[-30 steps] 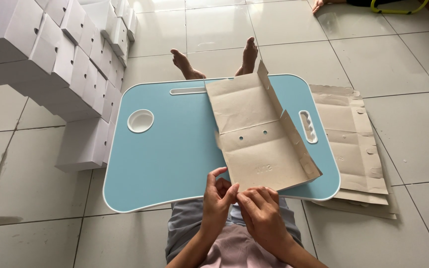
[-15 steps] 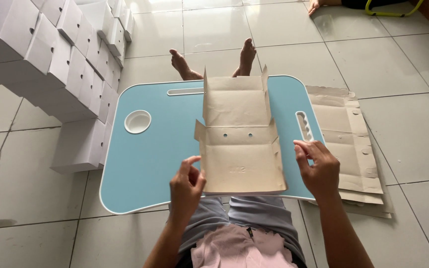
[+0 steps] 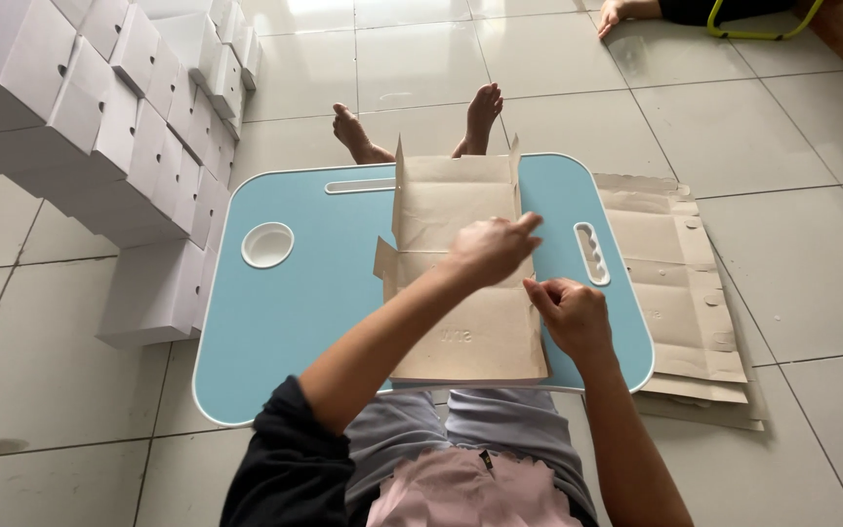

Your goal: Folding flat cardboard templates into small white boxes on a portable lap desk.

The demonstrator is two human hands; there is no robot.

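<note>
A flat brown cardboard box blank (image 3: pixel 461 205) lies lengthwise on a light blue lap table (image 3: pixel 285 303), its side flaps partly raised at the far end. My left hand (image 3: pixel 488 249) reaches across the blank's middle, its fingers pointing toward the blank's right edge. My right hand (image 3: pixel 566 314) pinches the right edge of the blank, just below the left hand. My legs run under the table, with both bare feet (image 3: pixel 417 127) showing beyond its far edge.
Several folded white boxes (image 3: pixel 100 127) are stacked along the left on the tiled floor. A pile of flat cardboard blanks (image 3: pixel 685 293) lies right of the table. Another person's hand (image 3: pixel 622 12) rests on the floor at the top right.
The blank has been turned straight on the table. My left hand moved from the blank's left edge across to its right side, and my right hand came down to the right edge.
</note>
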